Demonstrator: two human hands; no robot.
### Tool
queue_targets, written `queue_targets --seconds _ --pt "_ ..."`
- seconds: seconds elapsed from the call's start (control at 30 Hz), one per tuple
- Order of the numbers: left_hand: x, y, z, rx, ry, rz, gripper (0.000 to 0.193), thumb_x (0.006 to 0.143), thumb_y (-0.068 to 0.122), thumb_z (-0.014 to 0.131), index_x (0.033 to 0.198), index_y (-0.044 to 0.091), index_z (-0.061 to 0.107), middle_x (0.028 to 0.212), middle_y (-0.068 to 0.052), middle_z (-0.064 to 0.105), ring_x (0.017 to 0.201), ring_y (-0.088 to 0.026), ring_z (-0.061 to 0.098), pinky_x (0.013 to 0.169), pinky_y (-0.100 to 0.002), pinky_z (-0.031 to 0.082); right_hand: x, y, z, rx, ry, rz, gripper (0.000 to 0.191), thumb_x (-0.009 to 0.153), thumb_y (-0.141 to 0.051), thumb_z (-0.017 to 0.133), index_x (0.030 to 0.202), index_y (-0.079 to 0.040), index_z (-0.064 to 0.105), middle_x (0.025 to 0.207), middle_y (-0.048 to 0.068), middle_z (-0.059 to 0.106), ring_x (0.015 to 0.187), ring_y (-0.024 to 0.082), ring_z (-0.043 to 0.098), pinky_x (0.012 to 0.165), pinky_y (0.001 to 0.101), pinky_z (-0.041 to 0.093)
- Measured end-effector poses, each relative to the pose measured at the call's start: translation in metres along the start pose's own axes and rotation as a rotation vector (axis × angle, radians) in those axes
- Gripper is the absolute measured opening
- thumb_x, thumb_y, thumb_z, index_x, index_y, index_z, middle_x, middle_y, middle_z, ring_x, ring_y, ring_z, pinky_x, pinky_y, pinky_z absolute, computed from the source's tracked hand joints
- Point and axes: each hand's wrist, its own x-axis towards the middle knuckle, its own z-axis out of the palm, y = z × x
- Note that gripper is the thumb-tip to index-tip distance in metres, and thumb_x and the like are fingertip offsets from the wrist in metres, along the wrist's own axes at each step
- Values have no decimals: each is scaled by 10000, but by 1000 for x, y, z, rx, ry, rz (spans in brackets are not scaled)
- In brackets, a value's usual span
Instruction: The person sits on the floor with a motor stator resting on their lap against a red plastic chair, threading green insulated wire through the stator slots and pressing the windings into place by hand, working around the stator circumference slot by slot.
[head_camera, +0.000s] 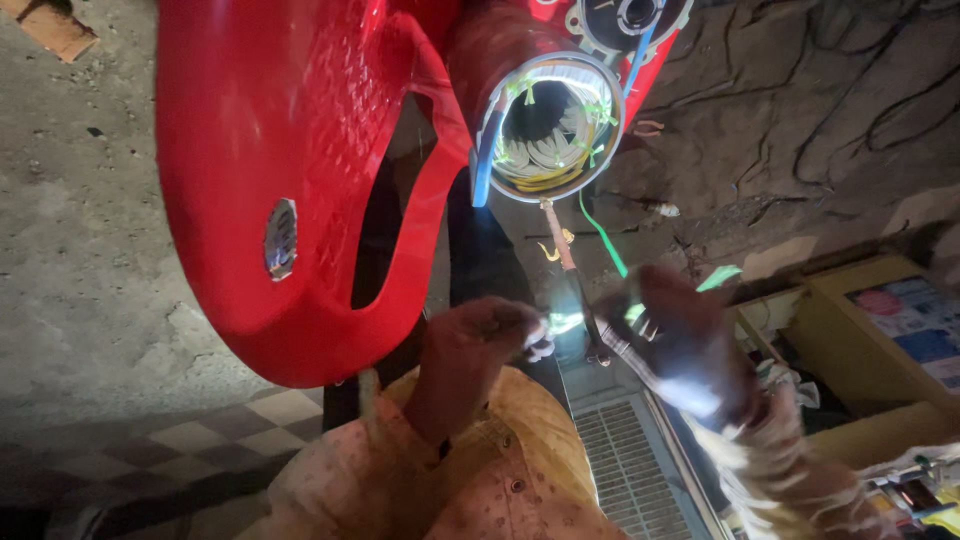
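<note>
Head view: motor stator (555, 125) rests on a red plastic chair (300, 180), open bore facing the camera, windings laced with green ties. Right hand (680, 350) is clamped on a thin rod tool (575, 275) — long axis slanting up toward the stator's lower rim, nearer than the left. Left hand (480, 345), just below, pinches something small — cannot tell what.

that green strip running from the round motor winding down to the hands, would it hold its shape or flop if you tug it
The green strip looks thin and narrow, so it would probably flex and weigh almost nothing. It runs in a fairly straight line from the winding toward the right hand, hinting at some springiness. Its glossy surface may slip between fingers. The left hand pinches something nearby.
</note>
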Motion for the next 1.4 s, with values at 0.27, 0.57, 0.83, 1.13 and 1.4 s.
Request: queue_targets --seconds 0.27,0.57,0.83,1.13,1.4 --pt "20 -3 9 337 160 372 81 984 14 715 1044 55 679 975 13 681 854 -27 610 738 -205 524 123 11 -24 -461 4 -203 139 965 -203 775 1018 -81 733 886 132 672 768 310 658 672 421 492" --pt "16 0 -7 436 209 432 118 944 -2 743 1026 67 694 950 8 686 821 -28 611 715 -198 518 158 31 -4 -561 -111 -393 136 900 -188 777 982 -105 709 908 112 673 856 353 668 688 452 511" --pt "13 5 -15 423 178 420 114 939 -17 729 1021 50 685 995 -21 700 918 -65 674 799 -220 558 162 20 -8 -496 -202 -325 133 889 -183 741 981 -102 688 866 96 646 771 319 651 665 436 514" --pt "13 5 -17 378 152 393 115 942 -18 725 1027 45 681 996 -27 700 928 -75 676 821 -228 558 159 23 -1 -658 -116 -495 209 863 -182 773 1011 -117 641 896 82 606 812 331 650 661 431 511" --pt "13 7 -19 430 144 409 107 942 -12 731 1019 39 677 990 -31 712 920 -81 690 821 -236 571 155 18 7 -838 -169 -424 244 804 -143 768 1004 -142 627 909 45 600 738 302 666 545 427 505"
